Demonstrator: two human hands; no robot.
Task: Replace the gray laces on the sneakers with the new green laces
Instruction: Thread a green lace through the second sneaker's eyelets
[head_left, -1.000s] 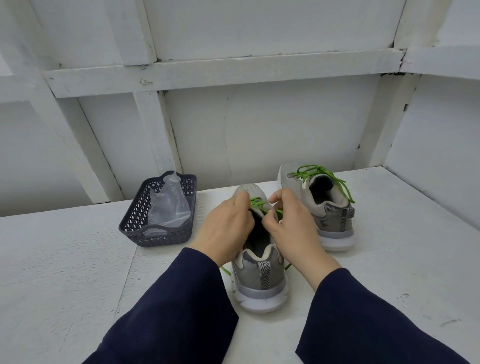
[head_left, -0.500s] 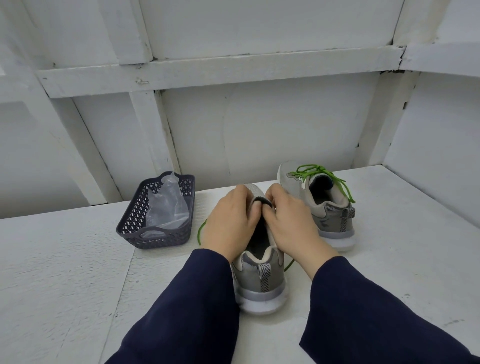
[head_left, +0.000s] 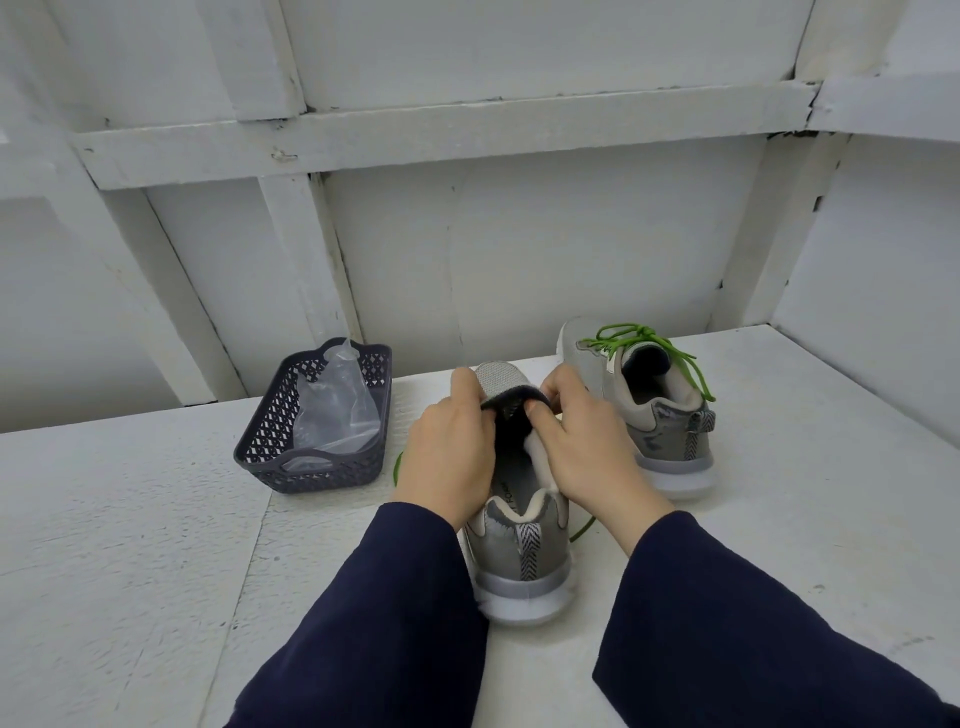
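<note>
A white-painted table (head_left: 156, 519) sits among white panelled walls. On it the near sneaker (head_left: 519, 566) stands in the middle, its long axis running straight away from the person, heel nearest, toe toward the back wall. Just beside it to the right, the far sneaker (head_left: 667, 431) already wears a tied green lace (head_left: 644, 338). The left hand (head_left: 449, 457) and right hand (head_left: 587, 452) each pinch the top edge of the near sneaker's tongue (head_left: 514, 401), so this is probably the second shoe's lacing; next, settle the tongue and gather the loose green lace (head_left: 581, 530) trailing at both sides.
</note>
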